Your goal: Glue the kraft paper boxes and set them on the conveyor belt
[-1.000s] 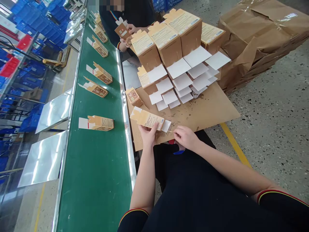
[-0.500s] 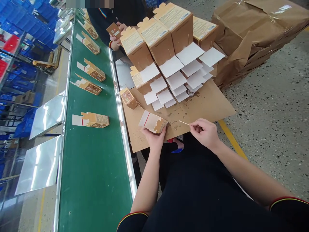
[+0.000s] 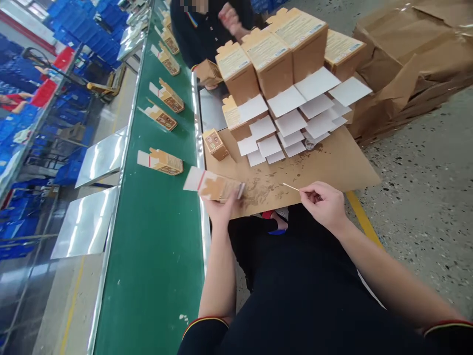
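My left hand grips a small tan carton with its white flap open, held over the metal edge between the cardboard work sheet and the green conveyor belt. My right hand pinches a thin wooden stick that points left, just above the stained cardboard. The two hands are well apart. Another open carton lies on the belt just beyond the one I hold.
Stacks of tan cartons with white flaps fill the far half of the cardboard. A single small box stands near the belt edge. More cartons ride the belt. A co-worker's hands work at the far end. Brown wrapped bundles lie right.
My left hand turned the carton and carried it left to the belt's edge. My right hand pulled the stick away from the carton and holds it off to the right.
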`<state>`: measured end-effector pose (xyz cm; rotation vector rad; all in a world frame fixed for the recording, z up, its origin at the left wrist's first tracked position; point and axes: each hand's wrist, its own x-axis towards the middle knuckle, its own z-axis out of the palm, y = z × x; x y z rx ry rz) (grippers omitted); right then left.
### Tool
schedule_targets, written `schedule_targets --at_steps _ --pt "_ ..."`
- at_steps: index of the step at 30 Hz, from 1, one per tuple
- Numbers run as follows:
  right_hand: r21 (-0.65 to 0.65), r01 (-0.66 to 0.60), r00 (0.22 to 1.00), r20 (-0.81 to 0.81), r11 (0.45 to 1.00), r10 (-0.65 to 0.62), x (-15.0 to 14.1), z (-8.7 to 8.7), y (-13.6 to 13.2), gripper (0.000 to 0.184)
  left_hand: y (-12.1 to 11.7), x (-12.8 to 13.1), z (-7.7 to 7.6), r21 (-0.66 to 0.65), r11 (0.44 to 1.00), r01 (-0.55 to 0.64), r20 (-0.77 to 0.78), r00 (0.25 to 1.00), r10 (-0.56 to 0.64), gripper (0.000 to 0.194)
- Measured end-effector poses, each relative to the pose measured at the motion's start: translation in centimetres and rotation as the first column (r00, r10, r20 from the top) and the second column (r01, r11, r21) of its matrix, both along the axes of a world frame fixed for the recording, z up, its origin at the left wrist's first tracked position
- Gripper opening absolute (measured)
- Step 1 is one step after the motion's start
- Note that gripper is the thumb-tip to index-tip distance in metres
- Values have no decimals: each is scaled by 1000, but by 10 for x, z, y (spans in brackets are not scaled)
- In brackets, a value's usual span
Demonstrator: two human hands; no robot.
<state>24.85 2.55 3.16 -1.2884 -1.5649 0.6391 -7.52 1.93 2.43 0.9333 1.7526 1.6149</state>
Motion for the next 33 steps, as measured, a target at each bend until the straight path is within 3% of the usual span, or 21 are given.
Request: schedule_targets --at_steps 3,6,10,13,18,23,29,33 --pt "17 18 1000 -6 1000 -18 8 -4 3 15 -20 -58 13 82 976 -204 -55 976 209 117" --pt "27 17 1000 -15 999 -17 12 -8 10 12 -46 -106 23 61 936 -346 -37 937 348 121" --pt "0 1 1000 -1 1000 -1 7 -7 17 10 -70 -141 23 5 875 -484 -65 873 483 118" --pt "14 -30 1000 -7 999 30 1 -2 20 10 -77 -149 14 -52 838 -543 -110 837 535 111" --pt "65 -44 999 -6 997 44 -1 3 23 12 -78 -157 -7 -84 871 -484 -247 857 453 105" --pt "72 -58 998 23 996 57 -3 6 21 10 -67 -164 -20 -50 858 -512 -257 837 484 96" --pt "40 -139 990 -5 989 140 -18 12 23 12 -44 -170 -7 -114 873 -474 -279 859 429 94" --pt "40 -69 998 1 997 69 -3 17 28 14 -50 -163 1 -148 846 -512 -365 824 434 108"
